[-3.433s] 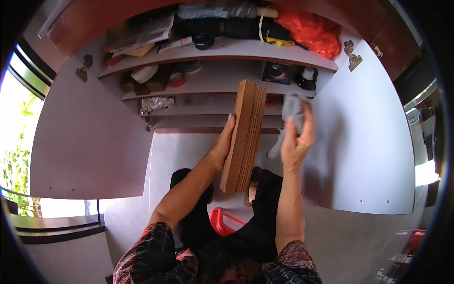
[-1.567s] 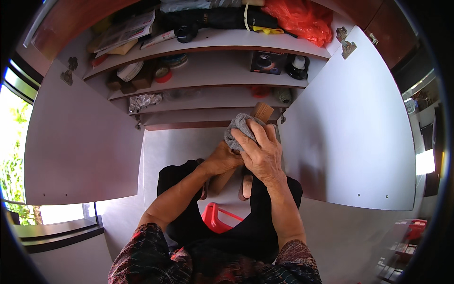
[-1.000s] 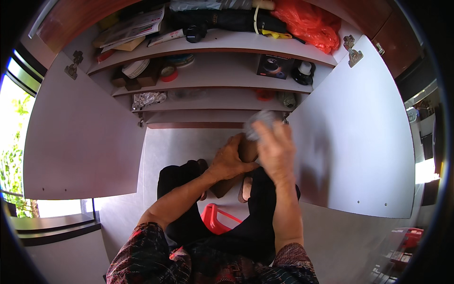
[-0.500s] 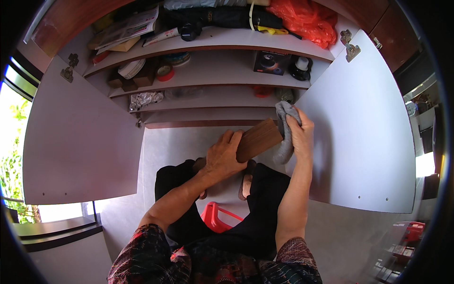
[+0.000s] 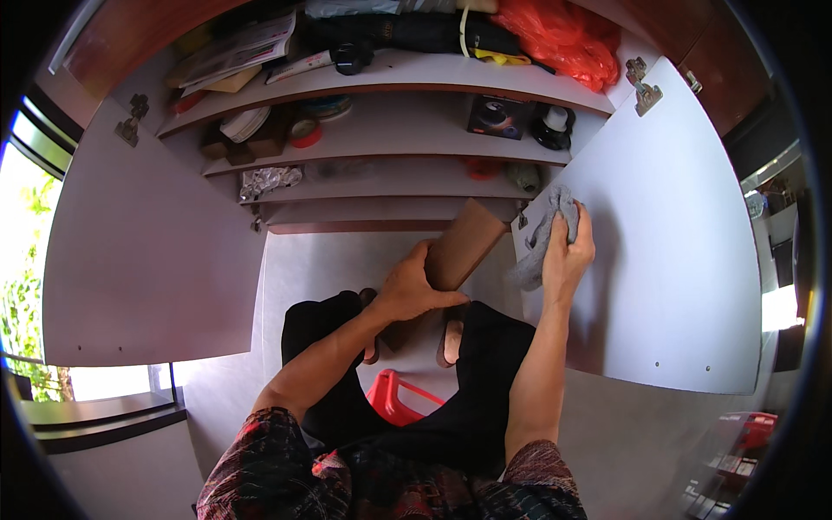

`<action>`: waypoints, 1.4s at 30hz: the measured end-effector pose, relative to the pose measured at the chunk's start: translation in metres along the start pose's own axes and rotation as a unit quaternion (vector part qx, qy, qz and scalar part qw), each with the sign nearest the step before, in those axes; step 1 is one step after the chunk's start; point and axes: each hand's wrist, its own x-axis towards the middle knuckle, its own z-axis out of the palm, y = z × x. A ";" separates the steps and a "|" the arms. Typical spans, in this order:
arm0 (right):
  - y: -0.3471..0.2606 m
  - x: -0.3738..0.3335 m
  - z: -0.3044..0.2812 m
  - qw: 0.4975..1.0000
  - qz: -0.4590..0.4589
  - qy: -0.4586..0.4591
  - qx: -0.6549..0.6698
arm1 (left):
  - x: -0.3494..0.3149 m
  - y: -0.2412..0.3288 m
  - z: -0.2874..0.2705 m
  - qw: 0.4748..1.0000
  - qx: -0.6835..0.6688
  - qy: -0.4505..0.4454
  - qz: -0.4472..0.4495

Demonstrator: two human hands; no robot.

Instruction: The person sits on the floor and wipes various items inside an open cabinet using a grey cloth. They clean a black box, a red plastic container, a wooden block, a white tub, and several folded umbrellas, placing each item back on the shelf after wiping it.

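A long brown board (image 5: 468,247) that looks like wood slants up and to the right in front of the open cabinet. My left hand (image 5: 410,288) grips it around its middle, with the thumb along its near side. Its lower end passes under that hand, between my feet. To the right of the board, my right hand (image 5: 569,260) pinches a crumpled grey cloth (image 5: 555,224), which hangs down toward the left. Cloth and board are apart, and the cloth is close to the right door.
White cabinet doors stand open at left (image 5: 147,251) and right (image 5: 667,251). Shelves (image 5: 416,178) ahead hold papers, a red plastic bag (image 5: 563,39), tape (image 5: 305,133), a dark box (image 5: 497,117) and crumpled foil (image 5: 270,182). A red plastic stool (image 5: 392,397) is beneath me.
The cloth in my right hand has moved right, away from the board's end. My left hand has tilted the board more upright and turned a flatter face up.
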 end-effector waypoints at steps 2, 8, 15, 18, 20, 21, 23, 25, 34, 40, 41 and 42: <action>-0.016 -0.017 0.003 0.983 -0.174 -0.054 -0.016 | 0.007 0.009 -0.007 0.961 -0.214 -0.098 -0.144; -0.052 -0.057 0.030 0.910 -0.344 -0.209 -0.103 | 0.002 0.007 -0.006 0.825 -0.503 -0.138 -0.219; -0.045 -0.040 0.035 0.960 -0.177 -0.184 -0.111 | -0.005 0.014 -0.008 0.734 -0.623 -0.197 -0.184; -0.050 -0.044 0.037 0.923 -0.265 -0.223 -0.165 | -0.003 0.007 -0.002 0.708 -0.647 -0.188 -0.209; -0.050 -0.050 0.035 0.898 -0.305 -0.273 -0.160 | 0.003 0.008 -0.004 0.701 -0.648 -0.121 -0.272; -0.051 -0.056 0.035 0.887 -0.323 -0.294 -0.147 | 0.004 0.007 -0.006 0.716 -0.635 -0.109 -0.268; -0.055 -0.070 0.036 0.863 -0.359 -0.334 -0.119 | 0.005 0.002 -0.008 0.745 -0.609 -0.088 -0.259; -0.055 -0.077 0.039 0.863 -0.358 -0.339 -0.108 | 0.004 -0.004 -0.010 0.740 -0.616 -0.107 -0.247; -0.040 -0.026 0.048 0.923 -0.226 -0.217 -0.223 | -0.006 0.009 0.004 0.921 -0.360 -0.127 -0.082; -0.041 -0.035 0.045 0.891 -0.307 -0.267 -0.201 | -0.002 0.002 0.007 0.904 -0.388 -0.137 -0.117; -0.042 -0.043 0.047 0.895 -0.307 -0.269 -0.181 | 0.000 -0.001 0.005 0.890 -0.410 -0.148 -0.134; -0.041 -0.051 0.049 0.898 -0.307 -0.271 -0.160 | 0.001 -0.002 0.006 0.889 -0.425 -0.128 -0.114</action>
